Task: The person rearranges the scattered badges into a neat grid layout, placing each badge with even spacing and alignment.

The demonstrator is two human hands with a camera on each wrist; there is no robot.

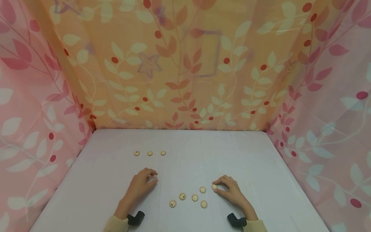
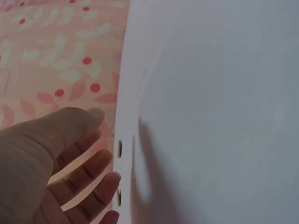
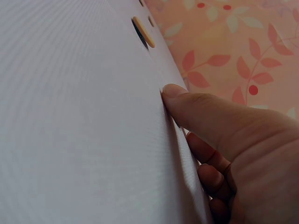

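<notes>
My right hand (image 1: 231, 190) pinches a small round wooden disc (image 1: 214, 187) between thumb and forefinger, low at the white tabletop. In the right wrist view the thumb (image 3: 196, 109) hides that disc. Just left of this hand lie several similar discs, among them one (image 1: 202, 189) close by and a dark-marked one (image 1: 182, 196). My left hand (image 1: 142, 183) hovers over the table with fingers loosely bent and nothing in them. Beyond it, three discs lie in a row, with a left one (image 1: 137, 153), a middle one (image 1: 149, 153) and a right one (image 1: 163, 153).
The white table (image 1: 232, 154) is bounded by an orange leaf-patterned cloth (image 1: 179, 64) at the back. Pink patterned cloths hang at the left (image 1: 29, 112) and at the right (image 1: 333, 122). A black wrist device sits by each sleeve.
</notes>
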